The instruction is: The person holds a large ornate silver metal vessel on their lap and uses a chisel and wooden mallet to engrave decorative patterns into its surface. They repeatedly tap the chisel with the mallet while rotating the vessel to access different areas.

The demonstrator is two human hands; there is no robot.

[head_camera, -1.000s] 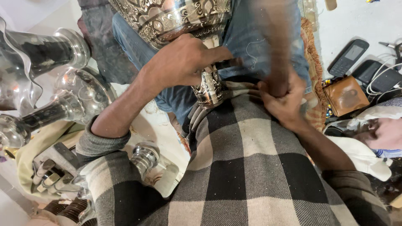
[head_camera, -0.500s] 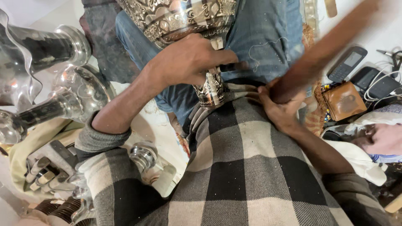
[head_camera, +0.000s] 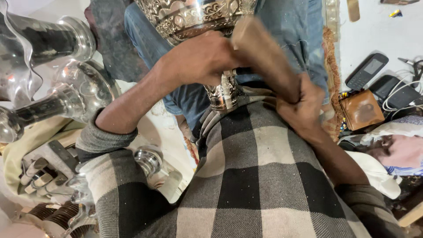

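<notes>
Right now the left hand (head_camera: pixel 200 59) is clamped round the embossed silver cup (head_camera: pixel 194 15) at its stem, centre-far over the lap, w/ right hand (head_camera: pixel 304 103) fisted on a wood mallet (head_camera: pixel 264 55); cup prob heavy, stiff, slick, dent-prone, so grip stem.

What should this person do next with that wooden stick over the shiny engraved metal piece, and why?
Probably bring the blurred brown wooden stick down in a light tap on the ornate silver-coloured metal vessel. The right hand grips the stick's lower end with its upper end raised beside the embossed rim, while the left hand clasps the vessel just above its narrow stem, steadying it over the lap.
</notes>
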